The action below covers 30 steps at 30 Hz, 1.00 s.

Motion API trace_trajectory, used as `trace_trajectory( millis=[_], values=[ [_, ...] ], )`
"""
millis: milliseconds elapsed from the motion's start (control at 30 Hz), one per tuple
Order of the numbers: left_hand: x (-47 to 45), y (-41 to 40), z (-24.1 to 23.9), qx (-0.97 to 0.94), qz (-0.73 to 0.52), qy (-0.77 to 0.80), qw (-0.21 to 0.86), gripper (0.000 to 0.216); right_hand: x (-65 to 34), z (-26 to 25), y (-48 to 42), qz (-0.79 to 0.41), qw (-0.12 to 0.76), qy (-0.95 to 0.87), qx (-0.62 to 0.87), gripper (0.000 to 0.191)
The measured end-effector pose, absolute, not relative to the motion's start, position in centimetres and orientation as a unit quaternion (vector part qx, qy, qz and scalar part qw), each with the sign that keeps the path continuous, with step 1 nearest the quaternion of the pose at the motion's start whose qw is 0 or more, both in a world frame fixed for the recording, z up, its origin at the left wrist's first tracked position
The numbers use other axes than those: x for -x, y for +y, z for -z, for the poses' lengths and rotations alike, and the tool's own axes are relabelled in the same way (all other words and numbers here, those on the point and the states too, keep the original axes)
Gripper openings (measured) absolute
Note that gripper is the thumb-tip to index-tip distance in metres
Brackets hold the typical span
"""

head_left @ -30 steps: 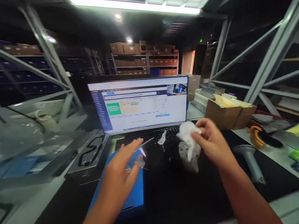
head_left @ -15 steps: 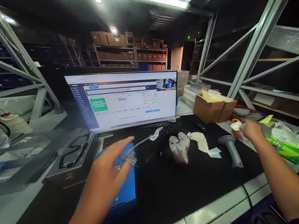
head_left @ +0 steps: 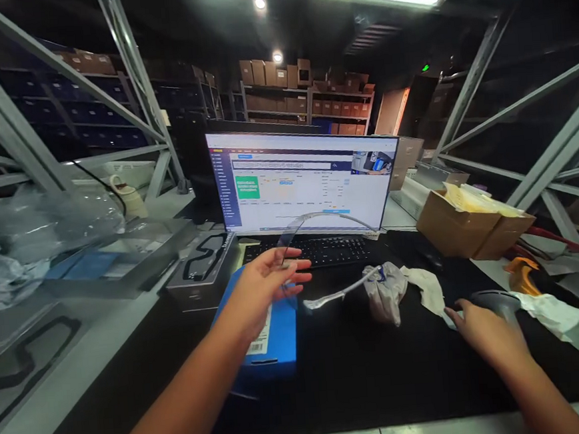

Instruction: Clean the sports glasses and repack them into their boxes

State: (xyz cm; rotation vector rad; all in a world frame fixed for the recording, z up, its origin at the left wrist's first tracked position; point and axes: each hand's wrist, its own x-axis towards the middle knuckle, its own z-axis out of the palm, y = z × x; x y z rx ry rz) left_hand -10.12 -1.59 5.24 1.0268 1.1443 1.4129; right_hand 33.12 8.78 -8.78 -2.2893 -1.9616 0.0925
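My left hand (head_left: 268, 289) is over a blue box (head_left: 279, 338) with a white barcode label. Its thumb and fingers are closed on a thin, clear curved strip (head_left: 314, 216), whose exact kind I cannot make out; the strip arches in front of the monitor. A second clear, rod-like piece (head_left: 338, 297) stretches toward a tied whitish plastic bag (head_left: 386, 293); whether it joins the strip is unclear. My right hand (head_left: 489, 331) is low over the mat, fingers apart, beside a grey barcode scanner (head_left: 501, 304). Its fingertips are at a small white paper slip (head_left: 449, 321).
A monitor (head_left: 301, 182) stands behind a black keyboard (head_left: 322, 251). Dark boxes (head_left: 200, 267) and clear plastic wrapping (head_left: 53, 215) are at left. Right of the mat are a cardboard box (head_left: 451, 228), crumpled white paper (head_left: 552, 313) and an orange tape dispenser (head_left: 522, 275). Metal rack posts flank the desk.
The view has swung left. My right hand has left the white crumpled paper by the orange thing and come down beside the scanner. The clear strip in my left hand has turned upward.
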Motion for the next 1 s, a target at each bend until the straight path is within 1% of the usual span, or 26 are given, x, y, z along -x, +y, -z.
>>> trace_trajectory(
  millis=[100, 200, 267, 333, 367, 467, 533, 600, 667, 733, 767, 833, 1000],
  values=[
    [9.9, -1.8, -5.4, -0.344, -0.594, 0.422, 0.592, 0.023, -32.6, 10.3, 9.5, -0.070, 0.026, -0.664, 0.744, 0.041],
    [9.3, -1.7, -5.3, -0.253, -0.605, 0.367, 0.660, 0.011, -32.6, 11.0, 10.0, -0.083, 0.008, -0.672, 0.736, 0.039],
    [8.7, -1.6, -5.2, -0.183, -0.615, 0.343, 0.686, 0.011, -32.8, 11.3, 10.1, -0.080, 0.005, -0.675, 0.734, 0.036],
    [8.0, -1.4, -5.0, -0.123, -0.628, 0.335, 0.691, 0.017, -33.0, 11.6, 10.4, -0.075, 0.010, -0.675, 0.734, 0.034],
    [7.6, -1.4, -4.9, -0.102, -0.634, 0.335, 0.689, 0.020, -33.2, 11.9, 10.7, -0.074, 0.014, -0.672, 0.737, 0.038],
    [6.7, -1.2, -4.4, -0.079, -0.646, 0.340, 0.679, 0.027, -33.5, 12.6, 12.1, -0.072, 0.033, -0.659, 0.748, 0.058],
    [6.4, -1.1, -4.0, -0.076, -0.650, 0.346, 0.673, 0.029, -33.7, 13.1, 13.1, -0.076, 0.042, -0.661, 0.746, 0.064],
    [6.2, -1.1, -3.6, -0.078, -0.652, 0.354, 0.666, 0.028, -33.9, 13.3, 14.0, -0.082, 0.046, -0.669, 0.737, 0.057],
    [6.1, -1.2, -3.3, -0.086, -0.656, 0.366, 0.654, 0.026, -34.0, 13.2, 14.5, -0.089, 0.049, -0.675, 0.730, 0.039],
    [6.1, -1.4, -3.1, -0.104, -0.664, 0.379, 0.636, 0.018, -34.2, 12.9, 14.5, -0.094, 0.049, -0.677, 0.728, 0.020],
    [6.2, -1.5, -3.1, -0.118, -0.669, 0.384, 0.626, 0.013, -34.2, 12.7, 14.4, -0.097, 0.049, -0.678, 0.727, 0.014],
    [6.3, -1.8, -3.1, -0.150, -0.679, 0.392, 0.602, 0.009, -34.4, 12.2, 14.0, -0.101, 0.052, -0.681, 0.724, 0.013],
    [6.7, -2.1, -3.4, -0.207, -0.691, 0.416, 0.554, 0.019, -34.5, 10.1, 12.5, -0.074, 0.092, -0.678, 0.725, 0.016]
  ],
)
